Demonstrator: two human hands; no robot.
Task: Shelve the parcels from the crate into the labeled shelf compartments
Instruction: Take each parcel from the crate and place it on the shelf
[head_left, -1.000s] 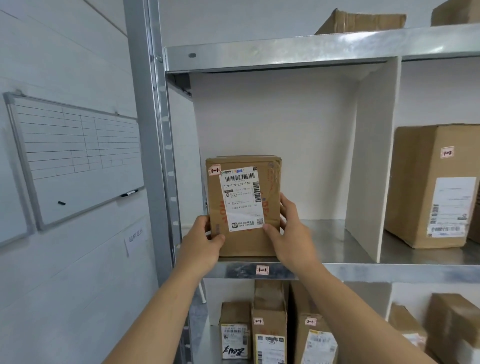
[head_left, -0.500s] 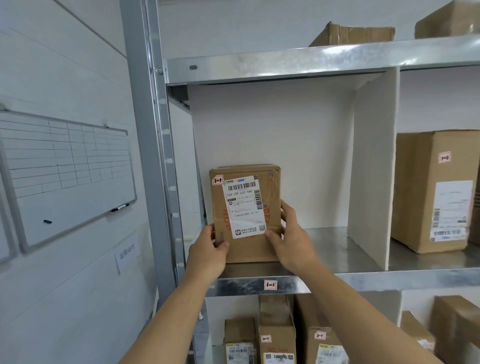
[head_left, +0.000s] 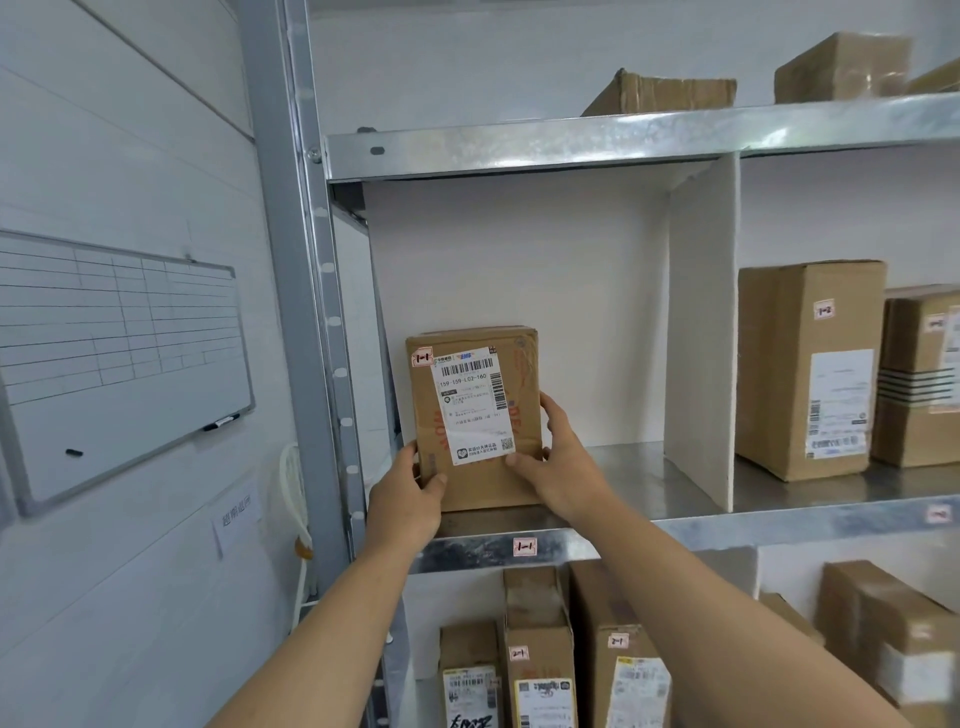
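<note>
Standing parcel (head_left: 472, 415): upright in the left-hand compartment, close to the front edge and near the left post, base down on the metal shelf (head_left: 631, 470) as far as one can see, shipping label (head_left: 470, 405) facing out.
Parcel tag (head_left: 422, 357): pink sticker at the top-left corner, and it reads 1-1.
Shelf tag (head_left: 524, 546): pink sticker on the front rail just below the parcel, also 1-1, so that's a match!
Left hand (head_left: 408, 499): low on the parcel's left edge, thumb across the front face, grip clamped on the parcel.
Right hand (head_left: 563, 467): on the opposite edge, thumb on the front by the label's lower corner, fingers up the side, grip clamped on the parcel too.
Divider (head_left: 701, 338): white panel, well to the right of the parcel.
Neighbour carton (head_left: 810, 369): tall, upright, just beyond the divider.
Lower cartons (head_left: 537, 649): upright side by side on the shelf below, two tagged 2-1.
Whiteboard (head_left: 119, 353): on the wall at left, marker on its ledge.
</note>
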